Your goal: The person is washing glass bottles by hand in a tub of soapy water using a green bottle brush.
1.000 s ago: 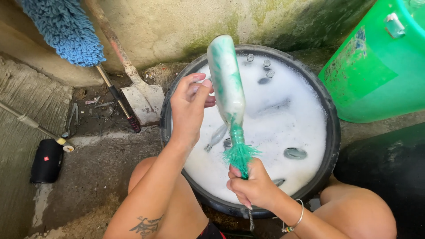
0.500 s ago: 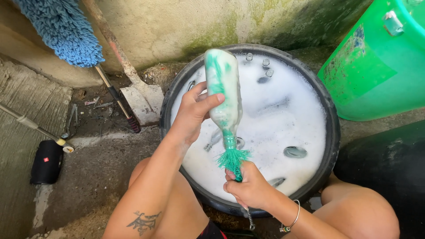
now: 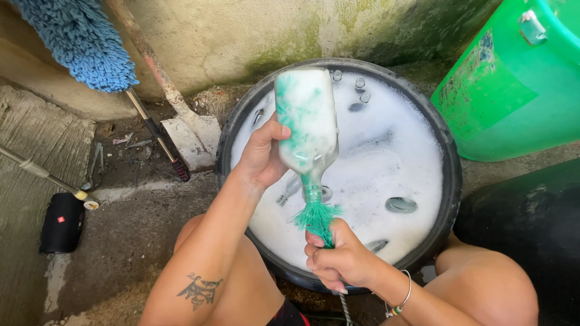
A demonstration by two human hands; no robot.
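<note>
While the right hand (image 3: pixel 343 261) is clenched around the handle of a green bottle brush (image 3: pixel 316 215) at the near rim of the black tub (image 3: pixel 450 181), the bristles are seen partly pushed into the mouth of a clear bottle (image 3: pixel 306 121). The bottle is held neck-down and tilted over the tub's middle, gripped around its body by the left hand (image 3: pixel 263 154), thumb on the side facing the camera. Its inside is smeared with white suds and green streaks. The tub is filled with foam (image 3: pixel 393 157); several more bottles are half sunk in it, with three small round mouths (image 3: pixel 350 83) noted at the far rim.

Left of the tub, a spade blade (image 3: pixel 193 136) and a thin mop handle are propped on the ground; a blue mop head (image 3: pixel 78 39) hangs further back against the stained wall. A dark cylindrical speaker (image 3: pixel 61 222) lies well left of the tub. A green bin (image 3: pixel 513 78) stands at the far right of the tub.

Risk noted: the bottle is soapy and held by one hand only, so a hard push of the brush could slip it loose onto the submerged bottles and crack it. Foam hides whatever lies underneath.
</note>
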